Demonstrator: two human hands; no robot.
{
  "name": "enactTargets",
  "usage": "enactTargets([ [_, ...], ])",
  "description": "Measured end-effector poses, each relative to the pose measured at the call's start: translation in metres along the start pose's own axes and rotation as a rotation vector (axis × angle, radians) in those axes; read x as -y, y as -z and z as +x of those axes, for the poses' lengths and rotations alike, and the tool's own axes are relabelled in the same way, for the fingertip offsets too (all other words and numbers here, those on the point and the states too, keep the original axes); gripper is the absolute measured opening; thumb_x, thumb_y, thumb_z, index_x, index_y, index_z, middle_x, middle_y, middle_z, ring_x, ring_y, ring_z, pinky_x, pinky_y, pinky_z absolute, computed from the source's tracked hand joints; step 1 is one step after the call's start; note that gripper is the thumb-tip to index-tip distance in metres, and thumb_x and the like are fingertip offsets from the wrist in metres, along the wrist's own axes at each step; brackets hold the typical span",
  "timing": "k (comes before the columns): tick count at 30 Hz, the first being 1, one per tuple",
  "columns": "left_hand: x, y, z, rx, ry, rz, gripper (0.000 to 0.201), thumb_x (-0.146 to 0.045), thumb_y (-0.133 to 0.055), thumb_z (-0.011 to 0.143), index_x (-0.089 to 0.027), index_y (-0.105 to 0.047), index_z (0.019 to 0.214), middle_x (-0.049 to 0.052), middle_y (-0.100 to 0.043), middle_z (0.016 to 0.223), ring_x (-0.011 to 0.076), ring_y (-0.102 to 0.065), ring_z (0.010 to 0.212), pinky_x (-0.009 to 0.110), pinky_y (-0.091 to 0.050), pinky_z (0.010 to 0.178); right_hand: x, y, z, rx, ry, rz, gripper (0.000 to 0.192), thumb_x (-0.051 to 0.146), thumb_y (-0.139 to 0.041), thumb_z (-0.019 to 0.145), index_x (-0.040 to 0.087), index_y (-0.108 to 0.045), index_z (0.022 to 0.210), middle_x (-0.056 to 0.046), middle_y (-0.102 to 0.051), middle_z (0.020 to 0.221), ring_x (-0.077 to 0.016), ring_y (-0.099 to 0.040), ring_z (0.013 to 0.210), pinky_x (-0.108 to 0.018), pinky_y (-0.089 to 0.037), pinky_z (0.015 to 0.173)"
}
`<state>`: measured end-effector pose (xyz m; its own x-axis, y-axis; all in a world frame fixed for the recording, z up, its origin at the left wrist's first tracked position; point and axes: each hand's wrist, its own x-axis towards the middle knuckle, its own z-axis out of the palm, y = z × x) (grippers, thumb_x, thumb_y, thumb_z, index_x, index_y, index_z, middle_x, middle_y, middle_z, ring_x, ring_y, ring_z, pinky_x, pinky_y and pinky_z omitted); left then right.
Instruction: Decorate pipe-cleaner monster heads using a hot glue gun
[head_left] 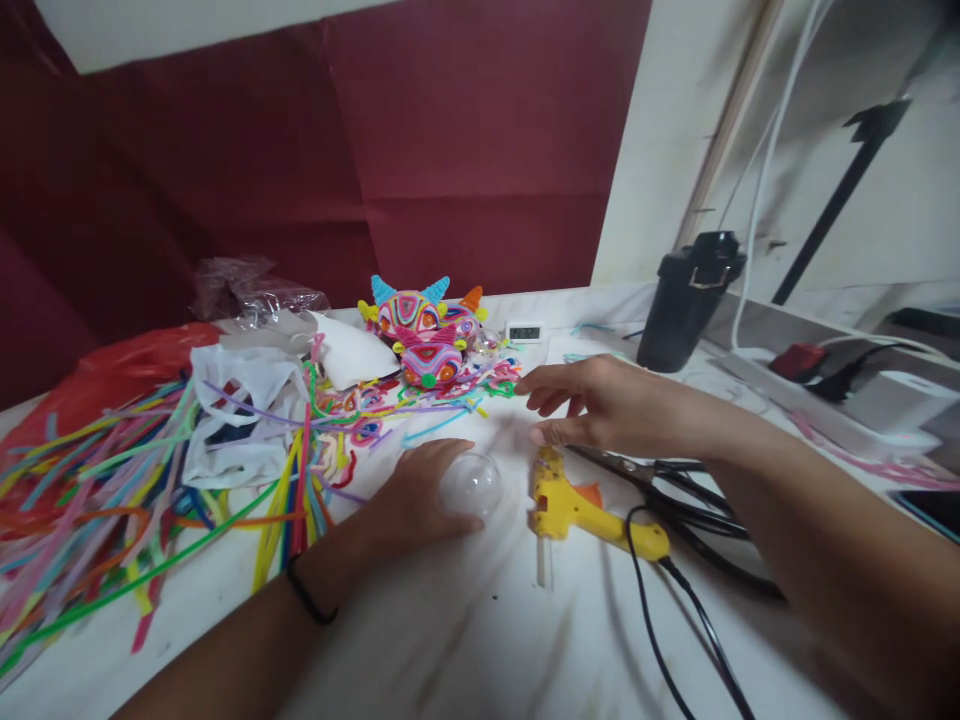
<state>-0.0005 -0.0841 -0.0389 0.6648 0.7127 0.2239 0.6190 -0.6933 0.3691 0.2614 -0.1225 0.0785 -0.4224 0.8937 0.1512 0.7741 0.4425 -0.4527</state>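
A clear plastic dome [471, 485] is held down on the white-covered table [465, 640] by the left hand [420, 500], whose fingers are curled loosely around its near side, the thumb lying along the cloth beneath it. Just to the right of the dome, a yellow glue gun [581, 508] is laid flat, its nozzle end turned toward the far side of the table and its black cord [675, 620] trailed toward the near edge. Above the glue gun's nozzle end, the right hand [592, 400] is held spread, palm down, with the fingers extended and nothing gripped; its fingertips are kept close to the table surface, beyond and to the right of the dome. Black-handled scissors [675, 490] are seen on the far right side of the glue gun, partly covered by the right forearm. Beyond the dome, a multicoloured horned figure [421, 335] made of wound pipe cleaner is set upright, and a small digital display [524, 332] is placed to the right of that figure. To the left of the dome, a loose heap of pipe cleaners [150, 470] in many colours is spread over white plastic bags [240, 400]. Well to the right of the dome and farther back, a black container [686, 300] is stood near the wall.
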Motion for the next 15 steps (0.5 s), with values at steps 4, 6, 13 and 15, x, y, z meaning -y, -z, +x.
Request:
enactTargets([
  [4,0.000,-0.001,0.002,-0.027,-0.006,0.028,0.079,-0.062,-0.065,0.070,-0.018,-0.046,0.132,0.015,-0.053,0.134,0.0329,-0.046,0.126,0.048,-0.035,0.106,0.002,0.001,-0.001,0.040,-0.006,-0.070,0.039,0.037,-0.065,0.081,0.018,-0.063,0.115,-0.006,-0.070,0.097,-0.0191,-0.066,0.083,-0.027,-0.049,0.069],
  [6,0.000,0.000,0.002,-0.027,-0.004,0.033,0.080,-0.062,-0.066,0.069,-0.018,-0.045,0.132,0.015,-0.053,0.134,0.0332,-0.048,0.125,0.048,-0.036,0.105,0.002,0.003,-0.002,0.052,-0.014,-0.085,0.042,0.036,-0.065,0.081,0.018,-0.062,0.119,-0.007,-0.070,0.101,-0.0194,-0.066,0.085,-0.027,-0.048,0.069],
  [13,0.004,0.007,0.001,0.022,-0.050,0.029,0.079,-0.060,-0.064,0.071,-0.020,-0.041,0.135,0.016,-0.046,0.142,0.0337,-0.045,0.129,0.048,-0.037,0.106,0.000,0.018,-0.010,0.051,-0.017,-0.107,0.048,0.039,-0.066,0.081,0.020,-0.058,0.124,-0.006,-0.069,0.107,-0.0179,-0.066,0.085,-0.026,-0.049,0.070],
  [15,0.002,0.005,0.002,-0.047,-0.065,0.043,0.080,-0.064,-0.065,0.069,-0.019,-0.044,0.132,0.017,-0.045,0.142,0.0349,-0.043,0.130,0.048,-0.038,0.105,-0.002,0.024,-0.013,0.025,-0.023,-0.128,0.047,0.039,-0.066,0.081,0.020,-0.059,0.123,-0.006,-0.070,0.106,-0.0180,-0.066,0.085,-0.027,-0.049,0.071],
])
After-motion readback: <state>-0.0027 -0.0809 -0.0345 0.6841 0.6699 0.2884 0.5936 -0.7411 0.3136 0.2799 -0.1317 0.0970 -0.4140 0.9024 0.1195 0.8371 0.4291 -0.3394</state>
